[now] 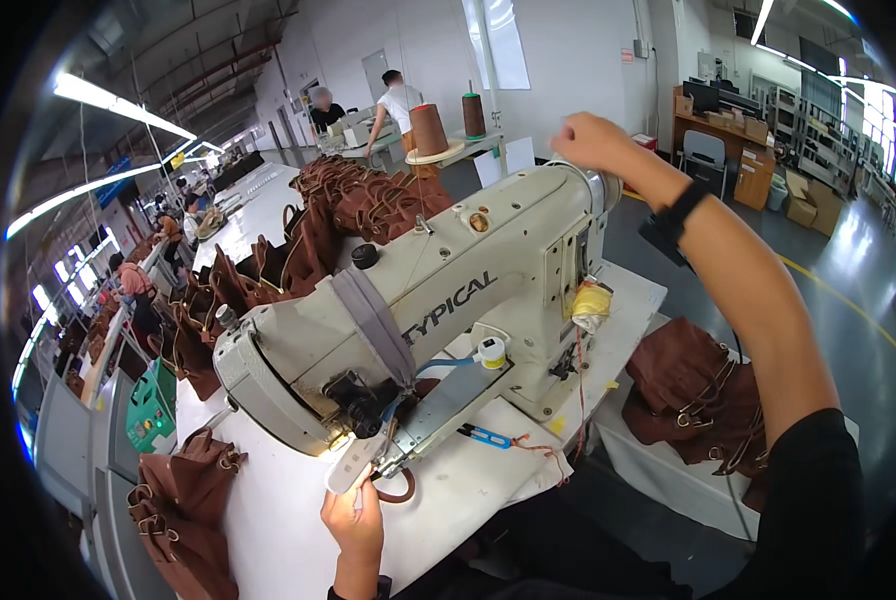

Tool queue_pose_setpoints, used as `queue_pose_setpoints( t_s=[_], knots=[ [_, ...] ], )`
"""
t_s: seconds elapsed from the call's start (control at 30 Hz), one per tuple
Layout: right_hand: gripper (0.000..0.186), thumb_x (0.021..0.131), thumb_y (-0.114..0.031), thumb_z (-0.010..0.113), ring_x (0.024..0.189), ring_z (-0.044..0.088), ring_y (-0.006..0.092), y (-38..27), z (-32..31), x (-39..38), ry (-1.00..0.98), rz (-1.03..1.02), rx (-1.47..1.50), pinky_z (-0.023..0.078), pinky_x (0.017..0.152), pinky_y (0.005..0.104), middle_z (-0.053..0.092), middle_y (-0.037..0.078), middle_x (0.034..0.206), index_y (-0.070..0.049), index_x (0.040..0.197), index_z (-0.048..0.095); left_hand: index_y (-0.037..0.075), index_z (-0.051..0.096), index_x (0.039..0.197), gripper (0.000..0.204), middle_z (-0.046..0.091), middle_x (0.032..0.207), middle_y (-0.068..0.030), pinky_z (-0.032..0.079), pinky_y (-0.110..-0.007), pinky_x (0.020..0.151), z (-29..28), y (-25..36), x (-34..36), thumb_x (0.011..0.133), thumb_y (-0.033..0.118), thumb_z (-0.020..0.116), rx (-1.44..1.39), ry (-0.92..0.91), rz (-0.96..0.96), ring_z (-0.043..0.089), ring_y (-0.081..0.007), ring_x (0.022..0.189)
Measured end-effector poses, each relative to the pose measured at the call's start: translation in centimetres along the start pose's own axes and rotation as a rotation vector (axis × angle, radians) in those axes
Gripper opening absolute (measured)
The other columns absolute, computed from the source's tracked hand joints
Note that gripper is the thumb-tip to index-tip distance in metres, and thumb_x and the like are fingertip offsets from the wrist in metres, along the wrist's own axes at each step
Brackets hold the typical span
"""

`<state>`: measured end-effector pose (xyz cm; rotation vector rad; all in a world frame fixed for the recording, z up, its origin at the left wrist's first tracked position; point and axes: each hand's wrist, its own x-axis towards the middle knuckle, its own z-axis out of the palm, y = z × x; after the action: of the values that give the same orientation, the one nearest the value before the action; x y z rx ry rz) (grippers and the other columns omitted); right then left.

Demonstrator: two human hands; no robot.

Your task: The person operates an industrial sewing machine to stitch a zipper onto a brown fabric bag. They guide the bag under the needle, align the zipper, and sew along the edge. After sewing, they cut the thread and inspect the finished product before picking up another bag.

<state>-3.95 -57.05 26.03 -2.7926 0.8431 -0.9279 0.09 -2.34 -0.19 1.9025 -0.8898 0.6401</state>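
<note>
A large cream sewing machine fills the middle of the view on a white worktable. My right hand is curled over the handwheel at its upper right end. At the needle end my left hand is closed at a pale grey flat piece; what its fingertips grip is partly hidden. A brown looped strap sits just beside these fingers. Blue thread snips lie on the table right of them. A yellow-wrapped bundle hangs on the machine.
Brown bags lie in piles behind the machine, at the left and on a lower surface at right. Thread cones stand on a holder. Co-workers are in the background. A desk and grey chair stand at back right.
</note>
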Motion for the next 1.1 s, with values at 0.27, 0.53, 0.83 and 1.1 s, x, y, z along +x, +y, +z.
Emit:
queue_pose_setpoints(
  t_s=[0.27,0.53,0.83,1.1],
  knots=[
    [0.048,0.088,-0.039,0.073,0.093,0.074,0.0346,2.3,2.5,1.3,-0.051,0.154,0.217,0.055,0.083,0.0408,0.075,0.026,0.101,0.006,0.103,0.076,-0.005,0.076,0.102,0.018,0.078,0.109,-0.0200,0.059,-0.035,0.094,-0.7,0.4,0.0,0.087,-0.012,0.071,-0.030,-0.041,-0.012,0.076,-0.0279,0.104],
    [0.044,0.110,-0.037,0.051,0.111,0.062,0.0316,8.0,13.8,-15.4,0.613,-0.050,0.502,0.046,0.100,0.0359,0.067,0.020,0.114,0.004,0.115,0.067,-0.003,0.078,0.102,0.020,0.078,0.110,-0.0204,0.059,-0.035,0.095,-0.7,-0.1,-0.1,0.085,-0.012,0.071,0.013,-0.035,0.008,0.077,-0.0285,0.104],
    [0.043,0.094,-0.041,0.070,0.091,0.073,0.0328,2.5,2.1,-1.3,0.078,0.056,0.270,0.055,0.084,0.0395,0.076,0.021,0.096,0.002,0.097,0.076,-0.005,0.077,0.101,0.020,0.078,0.108,-0.0227,0.059,-0.036,0.093,-0.6,-0.1,0.1,0.085,-0.014,0.070,0.029,-0.032,0.027,0.077,-0.0304,0.102],
    [0.046,0.097,-0.040,0.070,0.097,0.071,0.0170,3.7,8.2,-5.3,0.647,0.048,0.707,0.053,0.091,0.0330,0.079,0.015,0.102,0.002,0.113,0.076,-0.004,0.077,0.102,0.019,0.078,0.110,-0.0212,0.059,-0.035,0.093,-1.9,-0.4,0.2,0.085,-0.010,0.070,0.096,-0.013,0.030,0.078,-0.0291,0.102]
  ],
)
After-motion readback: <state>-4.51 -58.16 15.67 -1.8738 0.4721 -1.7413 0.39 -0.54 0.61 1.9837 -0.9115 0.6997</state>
